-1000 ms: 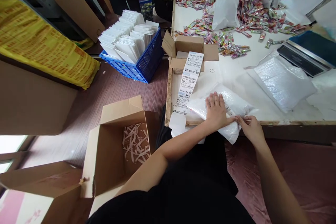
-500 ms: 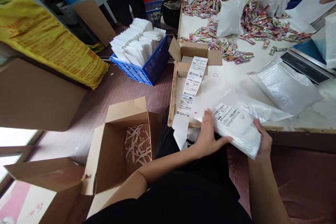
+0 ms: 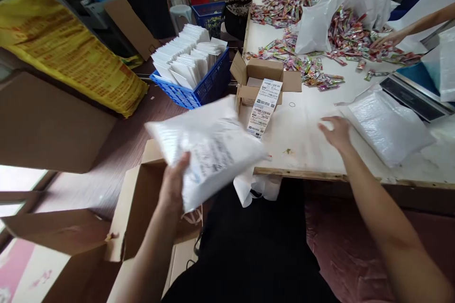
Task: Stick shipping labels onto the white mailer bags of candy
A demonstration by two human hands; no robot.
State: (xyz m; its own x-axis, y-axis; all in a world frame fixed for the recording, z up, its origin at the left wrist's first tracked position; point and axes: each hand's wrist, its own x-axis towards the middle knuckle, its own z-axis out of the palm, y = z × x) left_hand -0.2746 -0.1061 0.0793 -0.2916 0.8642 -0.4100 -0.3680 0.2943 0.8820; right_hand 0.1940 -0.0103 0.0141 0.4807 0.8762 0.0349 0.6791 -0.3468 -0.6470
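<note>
My left hand (image 3: 173, 180) grips a white mailing bag (image 3: 209, 147) by its near left edge, thumb on top. The bag bears a printed label, blurred by motion, and hangs tilted over the open cardboard box on the floor. My right hand (image 3: 336, 132) is empty, fingers apart, just above the table top. Close to its right lies another filled white mailing bag (image 3: 389, 120). A strip of shipping labels (image 3: 263, 109) trails from a small cardboard box (image 3: 249, 89) on the table's left corner.
Below the held bag stands an open cardboard box (image 3: 133, 208) with paper strips inside. A blue basket (image 3: 209, 87) holds stacked white envelopes. Candy packets (image 3: 284, 4) and white bags cover the far table. A scale (image 3: 414, 94) sits right; another person's hand (image 3: 391, 39) reaches among the candy.
The labelled bag has swung left off the table edge in my left hand. My right hand has let go of it and moved up over the table. A co-worker's arm has appeared at right.
</note>
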